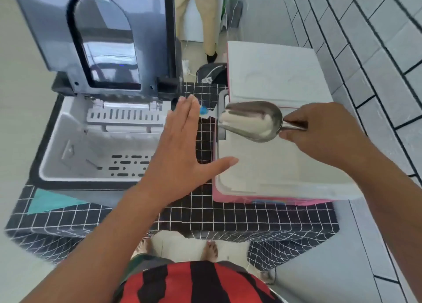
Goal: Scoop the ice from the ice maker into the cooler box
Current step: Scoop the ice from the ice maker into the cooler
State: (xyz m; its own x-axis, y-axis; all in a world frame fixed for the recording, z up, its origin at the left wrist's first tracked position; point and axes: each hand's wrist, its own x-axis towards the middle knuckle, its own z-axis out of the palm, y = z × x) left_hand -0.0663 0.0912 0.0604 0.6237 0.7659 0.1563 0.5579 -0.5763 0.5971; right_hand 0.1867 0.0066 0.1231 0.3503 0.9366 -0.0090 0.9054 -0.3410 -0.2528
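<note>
One scoop, one ice maker, one cooler box, two hands.

The right hand [324,134] grips the metal scoop [251,120] over the open cooler box [274,165], right on the counter [205,211]. The left hand [180,152] is spread flat and wide, holding nothing, between the box and the ice maker [91,131], whose lid stands up at the far left.

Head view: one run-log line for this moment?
right hand: holds scoop over cooler box | left hand: open, empty | ice maker: lid up
</note>
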